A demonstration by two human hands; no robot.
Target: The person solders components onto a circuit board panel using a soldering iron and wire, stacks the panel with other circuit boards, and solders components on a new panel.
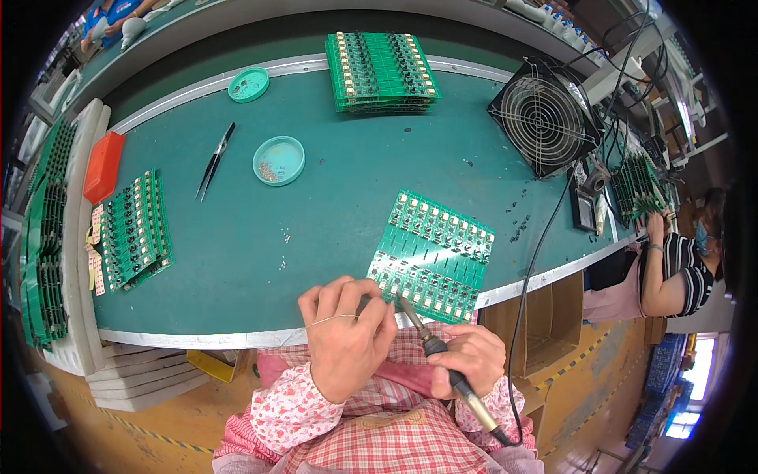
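- My right hand (467, 359), nearest me, is closed around the soldering iron (437, 355); its cable trails off by my lap.
- The iron's long axis runs from lower right up to upper left, tip meeting the near edge of the green circuit board panel (433, 254).
- My left hand (346, 336) is curled, fingers pinched narrow at that same board edge; whether they hold solder wire I cannot tell.
- The panel lies flat at the near edge of the green work mat (316, 229), tilted, its long side running away to the upper right.
- To do this well, I judge: keep the tip steady on one pad, brace both wrists, and don't bridge neighbouring pads.
- Tweezers (215, 160) and a small teal dish (279, 160) lie well apart, further back.
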